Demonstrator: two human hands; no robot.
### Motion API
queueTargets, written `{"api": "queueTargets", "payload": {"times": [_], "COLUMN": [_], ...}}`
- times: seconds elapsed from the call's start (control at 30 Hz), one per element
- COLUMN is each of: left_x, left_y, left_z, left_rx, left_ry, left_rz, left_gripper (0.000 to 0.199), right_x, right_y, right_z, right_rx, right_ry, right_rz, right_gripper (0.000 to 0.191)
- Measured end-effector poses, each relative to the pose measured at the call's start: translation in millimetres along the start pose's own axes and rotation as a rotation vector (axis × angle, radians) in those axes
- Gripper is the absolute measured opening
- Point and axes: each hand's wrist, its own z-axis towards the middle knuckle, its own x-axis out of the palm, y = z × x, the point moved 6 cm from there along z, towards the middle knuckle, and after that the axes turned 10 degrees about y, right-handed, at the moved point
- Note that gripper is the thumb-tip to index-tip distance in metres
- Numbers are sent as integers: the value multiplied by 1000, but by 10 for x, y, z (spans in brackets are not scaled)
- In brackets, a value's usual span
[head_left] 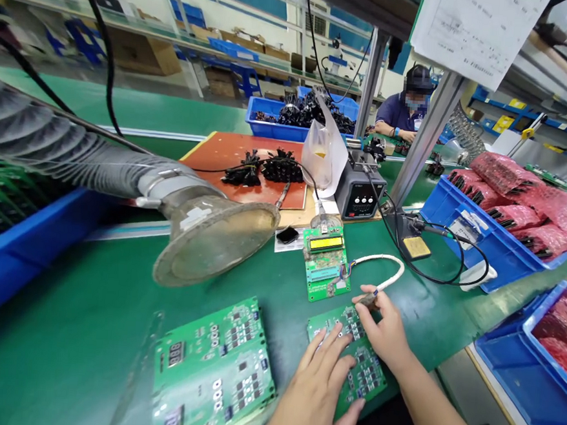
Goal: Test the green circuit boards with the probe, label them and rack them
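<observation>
My left hand [317, 386] lies with its fingers spread on a green circuit board [367, 374] near the table's front edge. At that board's upper right corner, my right hand [381, 320] pinches a small dark connector [368, 300]. A white cable [394, 262] curves from the connector to a green tester board [314, 266] with a lit yellow display, just behind. Left of my hands sits a stack of green circuit boards [214, 369] with digit displays. The connector's tip is hidden by my fingers.
A fume hood [213, 240] hangs at centre left. Behind stand a soldering station [360, 195] and a blue bin of black parts [277, 131]. Blue bins [485, 246] with pink-wrapped bundles stand right. Another person [401, 117] sits at the back.
</observation>
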Motion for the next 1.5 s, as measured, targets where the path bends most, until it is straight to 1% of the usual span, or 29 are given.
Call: {"api": "queueTargets", "payload": {"times": [0.17,0.3,0.4,0.47,0.6,0.7,0.87,1.0,1.2,1.33,1.5], "left_x": [2,30,49,52,53,55,50,52,50,42,25], "left_y": [-5,13,22,19,10,4,8,8,15,18,19], "left_z": [22,27,29,30,40,47,47,47,51,49,43], "left_rx": [-21,-53,-67,-64,-62,-58,-56,-53,-64,-74,-79], "left_ry": [24,42,60,66,68,73,74,73,65,65,46], "left_rz": [-66,-136,-165,-170,-172,-170,-162,-162,-188,-203,-210], "left_gripper": [32,34,34,33,32,31,31,31,32,31,31], "right_x": [-18,-85,-201,-258,-287,-276,-242,-251,-259,-229,-200], "right_y": [-3,-11,-3,13,65,77,69,88,196,214,156], "right_z": [16,2,-132,-270,-513,-585,-588,-587,-579,-573,-588], "right_rx": [20,62,110,155,202,191,145,118,32,-10,-52], "right_ry": [10,3,-36,-23,62,82,121,125,138,103,-7], "right_rz": [68,206,322,344,225,152,108,63,-73,-136,-156], "right_gripper": [23,23,24,23,20,19,19,18,18,18,16]}}
